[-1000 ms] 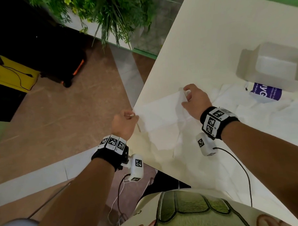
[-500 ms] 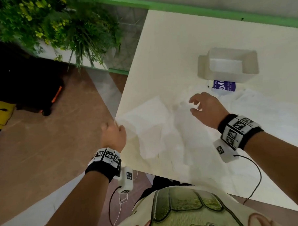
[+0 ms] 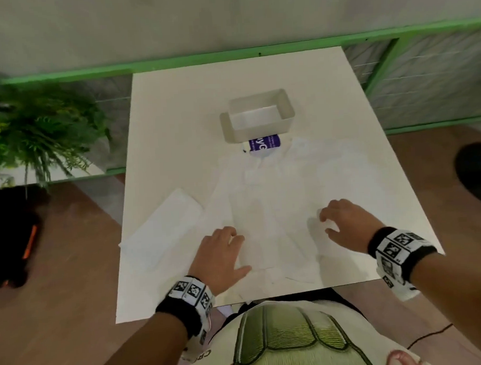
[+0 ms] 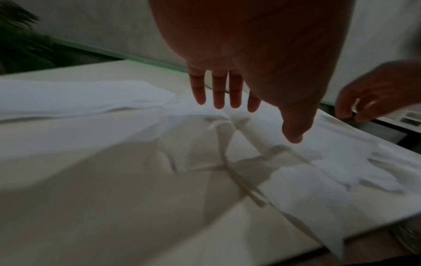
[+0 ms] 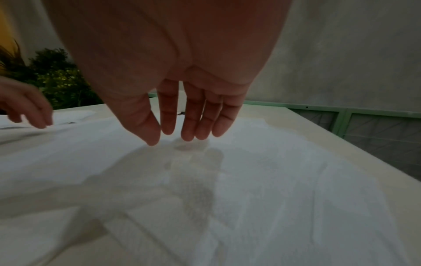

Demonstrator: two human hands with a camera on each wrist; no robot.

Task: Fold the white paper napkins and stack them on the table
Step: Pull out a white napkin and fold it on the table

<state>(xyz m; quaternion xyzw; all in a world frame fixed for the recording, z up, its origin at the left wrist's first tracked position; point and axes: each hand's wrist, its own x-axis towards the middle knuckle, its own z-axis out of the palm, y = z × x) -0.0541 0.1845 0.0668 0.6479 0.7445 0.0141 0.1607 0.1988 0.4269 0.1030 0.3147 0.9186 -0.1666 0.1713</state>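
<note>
Loose white napkins [image 3: 265, 209] lie spread over the tabletop [image 3: 176, 116] middle, one folded napkin [image 3: 164, 227] at the left edge. Left hand [image 3: 219, 259] and right hand [image 3: 343, 223] hover spread, holding nothing. Thin overlapping sheets, so I'd guess you could easily grab two.

A folded napkin [image 3: 164, 227] lies by the table's [image 3: 175, 108] left edge. Loose napkins [image 3: 276, 208] spread centre to near edge — a box [image 3: 258, 115] sits behind them.
</note>
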